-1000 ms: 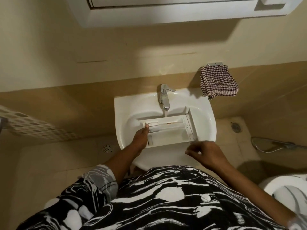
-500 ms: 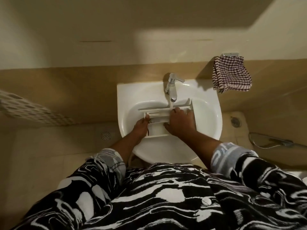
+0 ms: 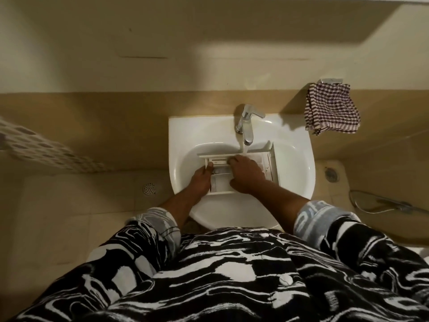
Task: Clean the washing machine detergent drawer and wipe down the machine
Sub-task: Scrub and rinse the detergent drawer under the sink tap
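The white plastic detergent drawer (image 3: 268, 164) lies in the basin of the white sink (image 3: 183, 135), under the chrome tap (image 3: 246, 126). A thin stream of water (image 3: 245, 149) runs from the spout onto the drawer's far edge. My left hand (image 3: 200, 180) grips the drawer's left side, thumb over its rim. My right hand (image 3: 248, 175) lies palm down across the compartments, with its fingertips at the far wall. It hides most of the drawer's inside.
A red-and-white checked cloth (image 3: 332, 108) hangs on a wall hook right of the sink. A perforated basket (image 3: 46, 149) juts in at the left. Floor drains (image 3: 148, 188) sit on the tiles, and a spray hose (image 3: 383, 203) lies at the right.
My right hand came from the sink's front rim onto the drawer and now covers its compartments. Water now runs from the tap. My left hand kept its hold.
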